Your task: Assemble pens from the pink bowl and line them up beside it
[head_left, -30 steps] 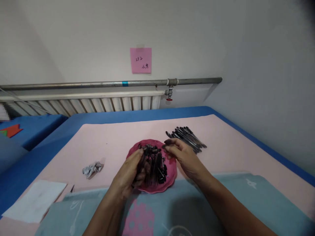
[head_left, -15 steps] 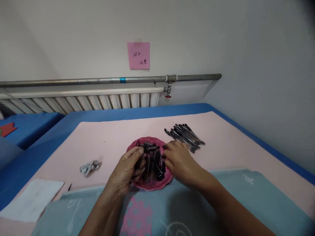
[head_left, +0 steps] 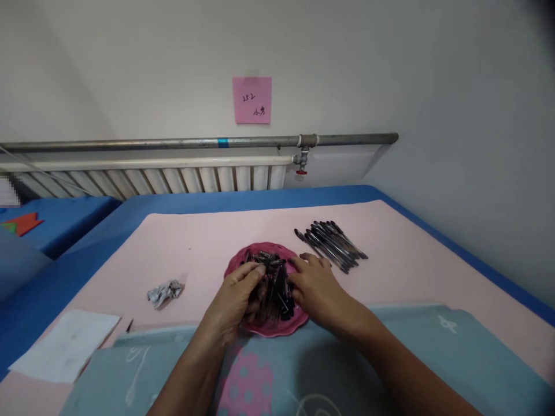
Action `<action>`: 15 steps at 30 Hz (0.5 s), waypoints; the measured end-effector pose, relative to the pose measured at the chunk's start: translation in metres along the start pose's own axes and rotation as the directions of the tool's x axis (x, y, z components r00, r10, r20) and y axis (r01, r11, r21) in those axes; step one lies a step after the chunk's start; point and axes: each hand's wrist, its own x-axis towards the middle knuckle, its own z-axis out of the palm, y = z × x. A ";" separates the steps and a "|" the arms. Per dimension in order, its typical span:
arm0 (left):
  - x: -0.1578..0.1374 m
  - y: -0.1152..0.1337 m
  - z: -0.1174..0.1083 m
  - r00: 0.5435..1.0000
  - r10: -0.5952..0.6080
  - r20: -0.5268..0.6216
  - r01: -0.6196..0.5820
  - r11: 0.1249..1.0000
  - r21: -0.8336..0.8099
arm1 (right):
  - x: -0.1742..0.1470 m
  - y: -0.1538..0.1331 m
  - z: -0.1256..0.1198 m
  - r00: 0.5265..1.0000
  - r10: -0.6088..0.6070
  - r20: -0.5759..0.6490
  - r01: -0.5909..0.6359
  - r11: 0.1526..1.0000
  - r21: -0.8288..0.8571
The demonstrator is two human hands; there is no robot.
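Observation:
A pink scalloped plate (head_left: 277, 330) is heaped with dark pen parts (head_left: 275, 292), clear tubes and black caps among them. My left hand (head_left: 236, 297) is over the plate's left side. Its thumb and forefinger are pressed together at a small dark piece whose kind I cannot make out. From the right, my right hand (head_left: 316, 289) reaches over the rim with fingers bent down at the parts. Whatever its fingertips grip is hidden. Behind that hand, several black pens (head_left: 332, 245) lie side by side on the pink sheet.
A crumpled wad (head_left: 165, 293) and a white paper sheet (head_left: 65, 346) lie to the left, with a small dark piece (head_left: 129, 326) near the paper. Teal patterned cloth (head_left: 411, 346) covers the near edge. A radiator (head_left: 208, 178) and metal pipe (head_left: 173, 143) run along the wall behind.
The whole view has shifted slightly, so everything appears a little further right. Both hands stay at the plate, with only small finger movements. The row of pens looks the same.

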 end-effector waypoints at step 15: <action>0.001 0.000 -0.002 1.000 0.010 -0.005 -0.009 0.999 0.046 | 0.000 0.005 0.001 0.999 0.019 -0.048 -0.017 0.999 0.047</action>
